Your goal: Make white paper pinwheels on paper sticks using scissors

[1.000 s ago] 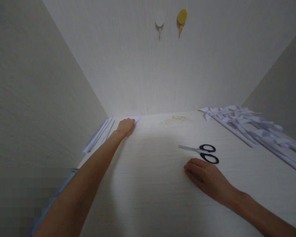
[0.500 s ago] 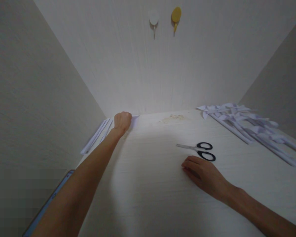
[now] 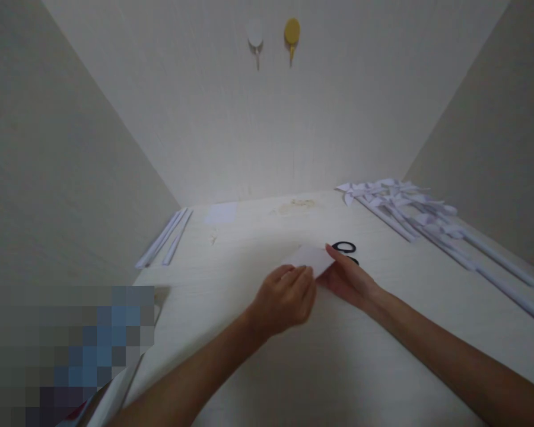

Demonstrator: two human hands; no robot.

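Between both hands [image 3: 314,284], white paper [image 3: 310,258]

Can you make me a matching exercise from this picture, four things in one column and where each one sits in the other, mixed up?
Things:
1. small white paper sheet
2. black-handled scissors
3. pile of white folded-paper pinwheels on rolled sticks
4. yellow oval wall hook

Places:
A. on the back wall, beside a white hook
B. along the right side of the pale wooden table
C. between the left hand and the right hand
D. on the table just behind the paper sheet, partly hidden

Pairs: 1-C, 2-D, 3-B, 4-A
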